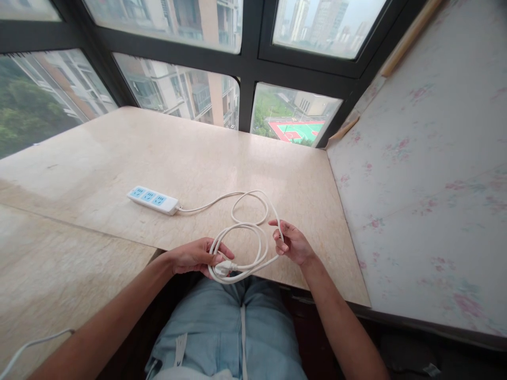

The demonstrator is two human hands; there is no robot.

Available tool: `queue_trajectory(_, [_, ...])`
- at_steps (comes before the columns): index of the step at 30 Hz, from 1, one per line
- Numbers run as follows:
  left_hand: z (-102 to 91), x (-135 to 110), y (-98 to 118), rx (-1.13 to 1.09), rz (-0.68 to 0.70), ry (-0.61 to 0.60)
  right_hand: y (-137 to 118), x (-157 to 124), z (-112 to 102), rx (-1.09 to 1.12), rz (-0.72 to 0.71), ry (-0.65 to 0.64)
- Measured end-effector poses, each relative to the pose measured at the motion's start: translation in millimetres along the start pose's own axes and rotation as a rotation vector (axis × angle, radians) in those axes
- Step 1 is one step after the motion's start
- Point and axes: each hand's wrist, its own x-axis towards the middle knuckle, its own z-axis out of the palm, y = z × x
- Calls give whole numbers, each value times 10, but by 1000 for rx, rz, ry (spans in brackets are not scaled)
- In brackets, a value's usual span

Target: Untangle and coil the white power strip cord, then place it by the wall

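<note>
My left hand (202,257) is closed around several loops of a white power cord (241,227), with the cord's white plug (224,268) lying against its fingers. On the other side of the loops, my right hand (292,243) pinches a single strand of the same cord between thumb and fingers. From there the cord curls over the stone sill and runs left to a white power strip (153,200) with blue sockets, which lies flat on the sill, farther away than both hands.
The beige stone sill (190,153) spreads out under the strip and meets dark window frames (247,74) at the back. A wall with flowered paper (420,184) bounds the right side. Another white cable (35,342) lies at the lower left.
</note>
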Motion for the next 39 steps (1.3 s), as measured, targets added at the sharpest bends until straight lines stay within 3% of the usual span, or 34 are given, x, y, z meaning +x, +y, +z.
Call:
queue_trajectory(6, [43, 145, 199, 134, -42, -102, -197, 13, -46, -188, 138, -55])
queue_trajectory(11, [-3, 233, 420, 271, -49, -148, -329, -58, -11, -277, 299, -185])
queue_trajectory(19, [-47, 478, 677, 502, -155, -334, -295, -45, 97, -534, 535, -361])
queue_trajectory(22, [-24, 545, 781, 576, -176, -329, -259, -19, 93, -650, 499, -358])
queue_trajectory(25, [-18, 574, 860, 579, -150, -266, -202, -12, 70, -657, 395, -269])
queue_trajectory(28, [-51, 586, 878, 430, -94, -200, -110, -15, 32, -559, 298, -133])
queue_trajectory(33, [-75, 610, 705, -59, 90, 24, 70, 3, -14, -402, 147, 94])
queue_trajectory(39, [255, 628, 262, -749, 386, 83, 202, 40, 69, -251, 49, 218])
